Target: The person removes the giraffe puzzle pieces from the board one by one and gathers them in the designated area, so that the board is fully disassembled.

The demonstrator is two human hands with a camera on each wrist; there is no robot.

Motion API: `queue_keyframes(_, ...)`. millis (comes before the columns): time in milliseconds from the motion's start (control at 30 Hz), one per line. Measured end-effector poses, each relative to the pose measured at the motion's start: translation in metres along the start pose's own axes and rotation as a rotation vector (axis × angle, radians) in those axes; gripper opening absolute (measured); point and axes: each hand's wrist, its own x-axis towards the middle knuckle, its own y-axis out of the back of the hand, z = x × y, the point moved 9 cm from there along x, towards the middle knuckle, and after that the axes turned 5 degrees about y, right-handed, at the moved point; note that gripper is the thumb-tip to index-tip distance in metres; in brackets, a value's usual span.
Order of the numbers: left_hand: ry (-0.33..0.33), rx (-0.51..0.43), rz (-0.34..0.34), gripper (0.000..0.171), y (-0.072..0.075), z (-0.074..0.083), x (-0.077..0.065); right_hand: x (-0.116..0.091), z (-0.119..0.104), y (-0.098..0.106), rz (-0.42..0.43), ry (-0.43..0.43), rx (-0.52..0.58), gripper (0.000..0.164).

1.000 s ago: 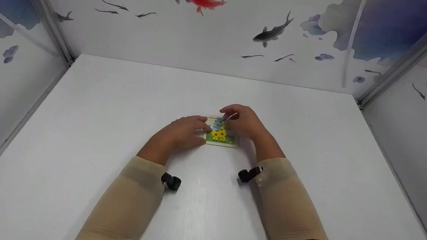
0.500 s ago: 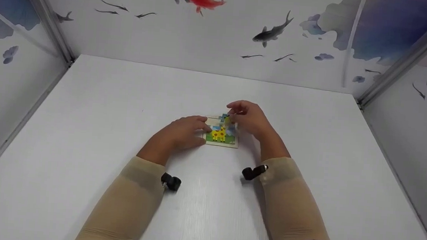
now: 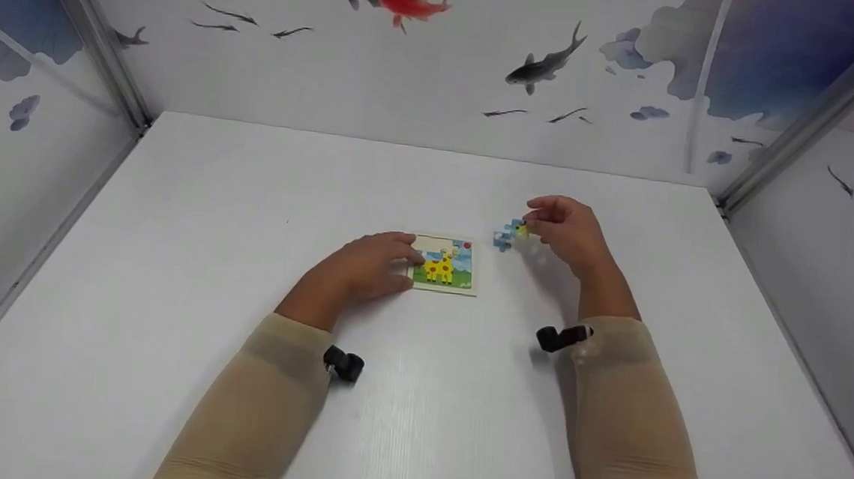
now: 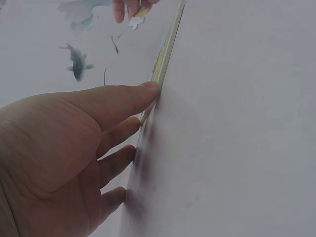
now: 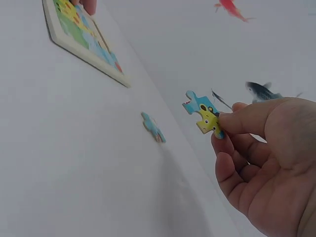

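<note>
The face piece [image 5: 210, 118] was held clear of the table [image 3: 288, 177] by the right hand [image 3: 566, 233], pinched between thumb and forefinger at one edge, with the other fingers curled loosely below. Its tabs and printed side were left uncovered. The blue piece [image 5: 153, 127] was seen lying on the table just below it, to the right of the board [image 5: 79, 52] and apart from it.

The step in hand was judged to be the shifting of a single piece between board and table; whether it was being brought in or set aside could not be told from this moment. A bare gap [image 3: 430, 243] was left at the board's far left corner. For fitting, the piece would need to be carried back over that gap, turned until tabs and notches matched, and pressed flat; for setting aside, only a short lowering and a release of the pinch would be called for.

The board was lying flat, steadied at its left edge by the left hand [image 3: 369, 263]. The fingers there were spread and nearly straight, the thumb laid against the near left corner and a fingertip rested on the printed surface; nothing was gripped.
</note>
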Motion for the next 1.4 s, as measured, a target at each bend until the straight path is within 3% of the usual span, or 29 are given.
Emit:
queue_keyframes(200, 0.006, -0.003, 0.005, 0.047, -0.001, 0.001, 0.001, -0.001, 0.018, 0.016, -0.010, -0.022, -0.021, 0.036)
queue_keyframes(467, 0.016, -0.009, 0.003, 0.046, 0.000, 0.004, -0.001, -0.003, 0.037, 0.019, -0.010, -0.104, -0.054, 0.039)
queue_keyframes(733, -0.008, -0.008, -0.001, 0.046, 0.000, 0.002, -0.004, 0.003, 0.040, 0.021, 0.012, -0.032, -0.141, 0.035)
queue_keyframes(900, -0.020, 0.002, -0.007, 0.046, 0.000, 0.003, -0.004, 0.004, 0.044, 0.018, 0.011, -0.050, -0.143, 0.032)
queue_keyframes(1200, -0.007, 0.002, -0.004, 0.047, -0.001, 0.001, -0.004, 0.000, 0.030, 0.015, -0.004, -0.037, -0.156, 0.036)
queue_keyframes(1400, -0.007, -0.010, 0.000, 0.046, 0.001, 0.000, -0.004, -0.002, 0.007, -0.009, -0.056, -0.001, -0.181, 0.034)
